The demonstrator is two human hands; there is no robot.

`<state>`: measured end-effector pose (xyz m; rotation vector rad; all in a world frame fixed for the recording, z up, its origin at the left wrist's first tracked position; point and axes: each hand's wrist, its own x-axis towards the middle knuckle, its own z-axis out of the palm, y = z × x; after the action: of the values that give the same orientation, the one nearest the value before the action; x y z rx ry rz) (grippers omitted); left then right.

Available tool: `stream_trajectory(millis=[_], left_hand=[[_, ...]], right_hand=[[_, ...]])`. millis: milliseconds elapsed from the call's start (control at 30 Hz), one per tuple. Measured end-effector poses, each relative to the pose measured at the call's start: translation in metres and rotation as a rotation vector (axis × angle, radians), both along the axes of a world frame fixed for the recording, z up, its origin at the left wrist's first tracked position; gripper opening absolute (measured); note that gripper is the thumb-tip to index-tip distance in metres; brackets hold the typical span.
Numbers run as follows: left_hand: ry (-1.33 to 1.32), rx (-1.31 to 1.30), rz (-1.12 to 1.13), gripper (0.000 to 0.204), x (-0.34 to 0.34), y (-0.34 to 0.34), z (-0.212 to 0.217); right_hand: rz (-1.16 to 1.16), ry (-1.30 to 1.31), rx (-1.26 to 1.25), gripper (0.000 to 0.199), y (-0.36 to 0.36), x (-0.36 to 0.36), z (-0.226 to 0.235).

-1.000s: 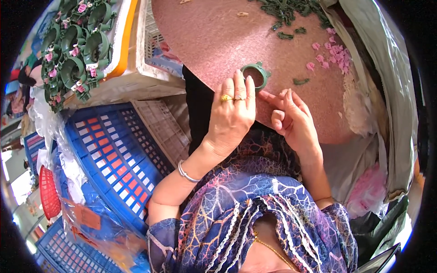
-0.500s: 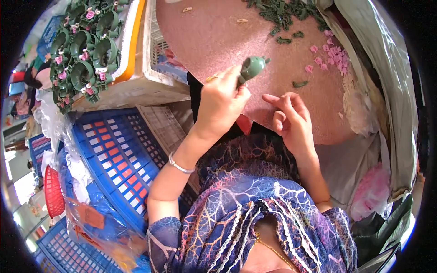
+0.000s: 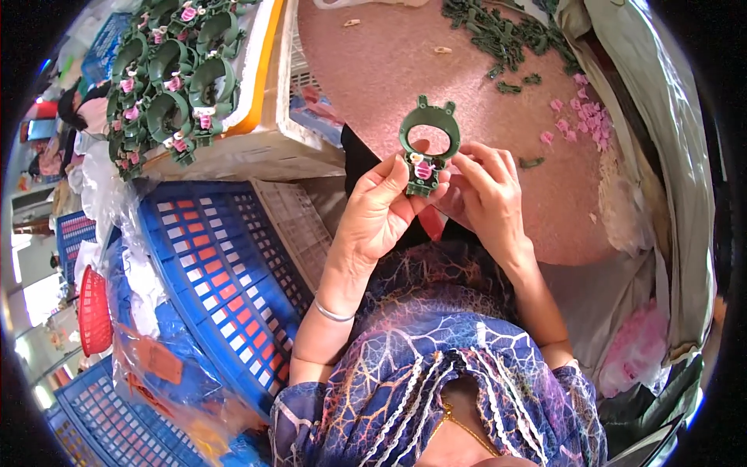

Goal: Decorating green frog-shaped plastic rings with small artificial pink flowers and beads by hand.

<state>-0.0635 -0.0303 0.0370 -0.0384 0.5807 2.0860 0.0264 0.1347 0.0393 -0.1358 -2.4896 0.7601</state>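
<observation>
My left hand (image 3: 381, 204) is closed on a green plastic ring piece (image 3: 430, 117), its thumb in front of the lower part. The piece stands upright, with two small knobs on top of the round opening. Pink and white small parts (image 3: 422, 169) sit on its face below the ring. My right hand (image 3: 492, 204) has its fingers bent and drawn together at the right edge of the same piece. Its thumb tip is partly hidden, so anything small between those fingers cannot be made out.
Several similar green ring pieces (image 3: 167, 117) are stacked on a white box (image 3: 241, 148) at the left. On the pink tabletop (image 3: 373, 70) lie a heap of green parts (image 3: 506, 39) and pink pieces (image 3: 587, 121). A blue basket (image 3: 175, 292) stands below the box.
The green ring piece has turned so that its round opening and its pink and white parts face me. My right hand has come up from below it, its fingers closing at the piece's edge.
</observation>
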Motion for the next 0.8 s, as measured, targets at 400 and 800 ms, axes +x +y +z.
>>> stream_trajectory(millis=[400,800], left_hand=[[0.090,0.043,0.084,0.046,0.014,-0.001,-0.008],[0.344,-0.172,0.125,0.049,0.037,0.010,-0.012]], right_hand=[[0.051,0.075,-1.032,0.009,-0.010,0.021,0.030],[-0.030,0.179,-0.278,0.021,-0.033,0.010,0.029]])
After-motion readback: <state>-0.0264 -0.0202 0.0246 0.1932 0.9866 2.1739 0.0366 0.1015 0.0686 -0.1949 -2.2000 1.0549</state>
